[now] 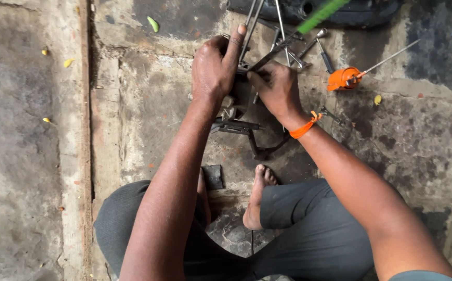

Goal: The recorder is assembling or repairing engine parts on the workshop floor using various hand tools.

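Floor: the cracked, oil-stained concrete floor (148, 104) carried everything; the person sat on it with a bare foot (257, 198) drawn in under the work.
Tyre: a black rubber tyre (350, 13) lay along the far edge of the floor, just beyond the hands.
Metal assembly: the dark steel bracket-and-rod assembly (241, 122) stood on the floor between the hands, near the far edge and in front of the foot. Its long axis ran away from the person, the thin rods pointing toward the tyre and the bent base toward the foot.
Left hand: the left hand (213, 67) was closed round the assembly's left side, forefinger stretched up along a rod.
Right hand: the right hand (278, 88), with an orange wristband (305, 126), was closed in a pinching grip on the flat bar at the top of the assembly.
Oil can: an orange oil can (343, 78) lay right of the hands, its thin spout pointing to the far right corner.
Doing it well: judged from this, the left hand should brace the frame hard while the right works in line with the rods, so that nothing twists.
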